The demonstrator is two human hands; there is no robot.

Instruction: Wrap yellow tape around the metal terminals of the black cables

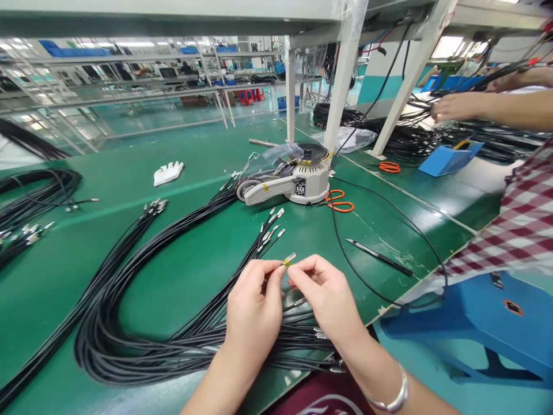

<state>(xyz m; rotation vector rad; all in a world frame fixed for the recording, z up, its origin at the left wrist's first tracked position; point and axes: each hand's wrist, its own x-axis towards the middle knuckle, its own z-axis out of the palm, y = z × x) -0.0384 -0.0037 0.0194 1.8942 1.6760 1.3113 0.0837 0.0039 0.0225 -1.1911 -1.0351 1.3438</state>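
Seen from above, a person's two bare hands meet low in the middle of the frame over a green table (181, 276). The left hand (254, 314) and the right hand (329, 297) each pinch the same cable end (288, 259) between thumb and forefinger, both grips closed on it. The cable end is a thin black cable tipped with a small metal plug, with a bit of yellow just behind the plug. It sits right between the fingertips, raised a little above the table. A silver bracelet (395, 396) circles the right wrist at the bottom edge.

Under the hands and to their left lies a big bundle of black cables (142, 340), looping across the lower left. Some of its metal-tipped ends fan out just above the hands. At the centre of the frame stands a grey tape dispenser (302, 180), with orange scissors (339, 200) just beside its right side. A thin black pen-like tool (380, 258) lies to the right of the hands. A white glove (168, 173) lies at centre left.

At lower right is a blue stool (488, 323). At the right edge is another person's red and white checked sleeve (521, 225). At upper right a co-worker's hand (451, 106) reaches among more black cables, near a blue tray (449, 157).
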